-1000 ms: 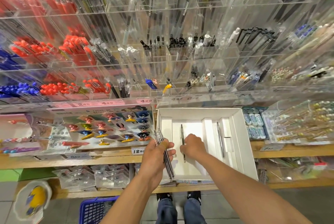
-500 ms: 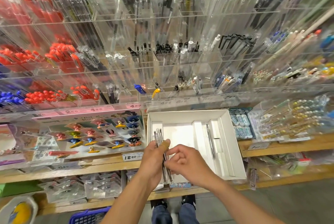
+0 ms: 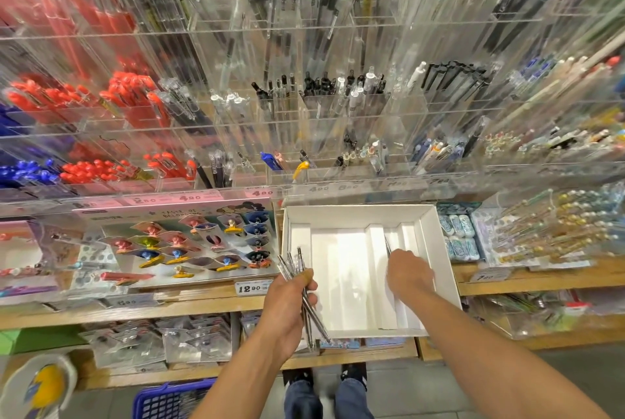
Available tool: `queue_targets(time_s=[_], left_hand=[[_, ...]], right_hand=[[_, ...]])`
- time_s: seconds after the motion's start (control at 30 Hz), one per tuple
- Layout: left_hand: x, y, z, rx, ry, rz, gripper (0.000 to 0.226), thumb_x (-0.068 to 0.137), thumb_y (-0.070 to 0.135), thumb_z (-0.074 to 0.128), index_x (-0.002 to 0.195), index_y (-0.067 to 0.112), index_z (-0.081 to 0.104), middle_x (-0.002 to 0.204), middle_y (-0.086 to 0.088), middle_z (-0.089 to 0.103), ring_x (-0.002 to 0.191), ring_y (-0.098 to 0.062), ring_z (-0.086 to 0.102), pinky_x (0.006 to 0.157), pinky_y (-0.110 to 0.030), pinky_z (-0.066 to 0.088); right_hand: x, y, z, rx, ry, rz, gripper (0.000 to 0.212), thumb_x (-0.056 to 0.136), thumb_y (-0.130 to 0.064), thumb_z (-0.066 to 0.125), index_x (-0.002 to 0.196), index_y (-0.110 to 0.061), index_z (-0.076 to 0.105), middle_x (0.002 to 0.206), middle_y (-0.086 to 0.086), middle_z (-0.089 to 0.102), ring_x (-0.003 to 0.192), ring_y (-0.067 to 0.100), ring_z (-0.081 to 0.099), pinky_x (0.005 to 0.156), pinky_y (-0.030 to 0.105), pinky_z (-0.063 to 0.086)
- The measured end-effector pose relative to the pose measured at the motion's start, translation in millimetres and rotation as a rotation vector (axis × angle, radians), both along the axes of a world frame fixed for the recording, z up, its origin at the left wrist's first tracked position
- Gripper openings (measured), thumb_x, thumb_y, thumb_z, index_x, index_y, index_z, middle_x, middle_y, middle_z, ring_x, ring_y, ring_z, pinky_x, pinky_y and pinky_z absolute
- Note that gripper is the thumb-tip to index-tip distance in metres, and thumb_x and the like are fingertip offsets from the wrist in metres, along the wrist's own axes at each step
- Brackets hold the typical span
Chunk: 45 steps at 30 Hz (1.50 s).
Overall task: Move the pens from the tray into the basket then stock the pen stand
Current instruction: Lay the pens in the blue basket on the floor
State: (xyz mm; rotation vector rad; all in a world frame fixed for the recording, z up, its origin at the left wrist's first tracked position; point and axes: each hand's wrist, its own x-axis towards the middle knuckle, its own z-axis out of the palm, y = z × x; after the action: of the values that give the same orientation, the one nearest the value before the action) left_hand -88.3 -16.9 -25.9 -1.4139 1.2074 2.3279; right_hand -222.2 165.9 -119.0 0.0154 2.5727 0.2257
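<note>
Tray [image 3: 436,249], white cardboard with raised white dividers, sits on the wooden shelf [image 3: 507,286] at centre. Right hand [image 3: 409,271] is inside it, over the right-side slot, knuckles up, fingers curled down onto a single thin dark pen [image 3: 387,245] lying in that slot. Only the pen's far end shows past the fingers; the fingertips are hidden under the hand, so whether they pinch the pen or merely touch it cannot be told.

Left hand [image 3: 292,297] is at the tray's left edge, fingers and thumb wrapped tight round a bundle of pens [image 3: 293,263]. These are slim, silver-grey, several together. Their upper ends fan out above the fist, their lower ends stick out below it, crossing the tray's near-left corner.

Basket [image 3: 169,400], blue plastic with a grid wall, stands on the floor low and left, below the left forearm; only its top part is in view.

Pen stand [image 3: 338,114], clear acrylic, rises in tiers behind the tray: red pens [image 3: 128,94] and blue pens [image 3: 23,173] on the left, black, white and clear ones in the middle and right. Price labels run along its bottom rail.

Left of the tray lies a display card of coloured clips [image 3: 203,243], with a price tag [image 3: 252,287] reading 12.90 at its near edge. Right of the tray: a box of erasers [image 3: 460,236]. Shoes and jeans visible at the bottom edge.
</note>
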Motion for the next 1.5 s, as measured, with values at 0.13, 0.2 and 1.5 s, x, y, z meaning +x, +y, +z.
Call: queue_targets(time_s=[0.13,0.2,1.5], left_hand=[[1.8,-3.9,0.5,-0.010,0.005,0.002,0.011,0.098,0.008,0.056,0.106,0.002,0.060,0.063,-0.001,0.056,0.051,-0.010,0.046,0.045,-0.019,0.042],[2.7,-5.7,0.8,-0.006,0.009,-0.006,0.011,0.099,0.009,0.055,0.107,0.002,0.060,0.063,-0.001,0.057,0.051,-0.010,0.047,0.044,-0.019,0.042],[274.3,2.4,16.5,-0.014,0.122,0.919,0.014,0.101,0.011,0.044,0.093,0.009,0.056,0.069,-0.006,0.065,0.054,-0.016,0.061,0.051,-0.028,0.051]], right_hand=[[-5.9,2.2,-4.4,0.001,0.011,0.067,0.026,0.086,0.000,0.051,0.105,-0.014,0.064,0.104,0.003,0.069,0.097,0.023,0.067,0.071,0.029,0.049],[-7.8,1.6,-3.1,-0.008,-0.007,0.068,0.023,0.087,-0.004,0.052,0.104,-0.014,0.063,0.104,0.003,0.068,0.097,0.024,0.066,0.072,0.031,0.049],[207.0,-135.4,101.7,-1.069,-1.142,0.047,0.014,0.100,0.001,0.040,0.110,0.003,0.050,0.082,0.011,0.063,0.058,0.016,0.051,0.052,0.027,0.048]])
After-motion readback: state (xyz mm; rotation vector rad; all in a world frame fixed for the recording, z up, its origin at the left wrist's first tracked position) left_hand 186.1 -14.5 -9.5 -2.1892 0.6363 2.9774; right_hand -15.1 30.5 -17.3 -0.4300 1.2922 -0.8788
